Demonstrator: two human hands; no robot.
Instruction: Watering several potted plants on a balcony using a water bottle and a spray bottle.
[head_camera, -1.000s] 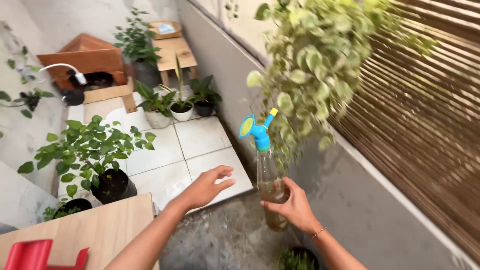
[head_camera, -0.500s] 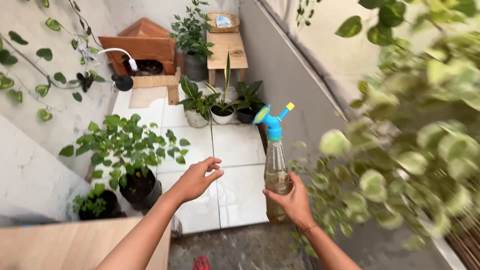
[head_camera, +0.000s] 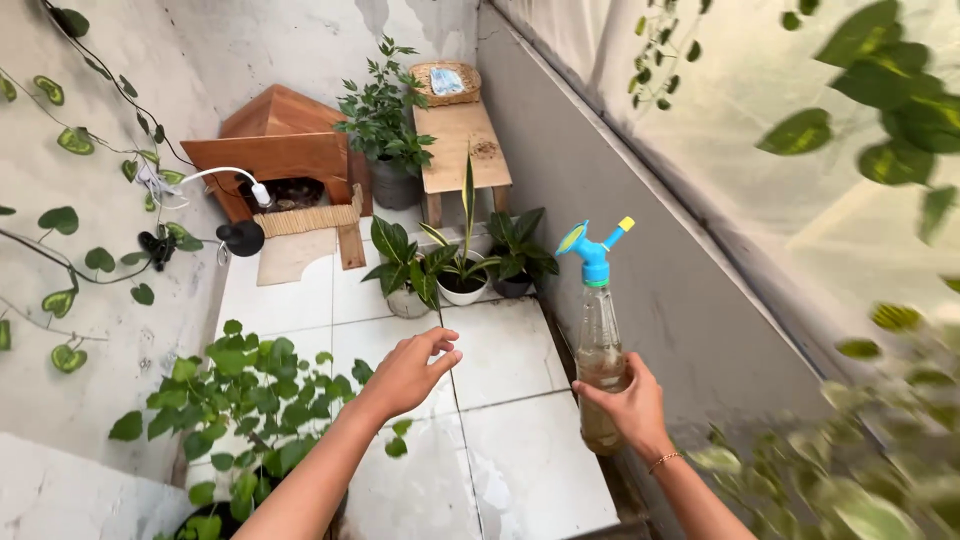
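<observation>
White floor tiles (head_camera: 500, 350) run down a narrow patio between a stained wall and a grey ledge, with potted plants along the way. Since a second ago the view has swung left, away from the hanging vine that filled the right side, and now looks down the length of the tiles toward three pots (head_camera: 460, 270) and a wooden stool (head_camera: 460, 140) at the far end. The right hand (head_camera: 625, 405) has stayed wrapped around the lower half of a clear bottle (head_camera: 600, 360), upright, partly full of brownish water, with a blue spout cap (head_camera: 592, 250). The left hand (head_camera: 405, 375) remains open and empty, fingers spread over the tiles, above a leafy bush (head_camera: 250, 400). Judging by the turn, watering is shifting from the vine to the floor pots.
</observation>
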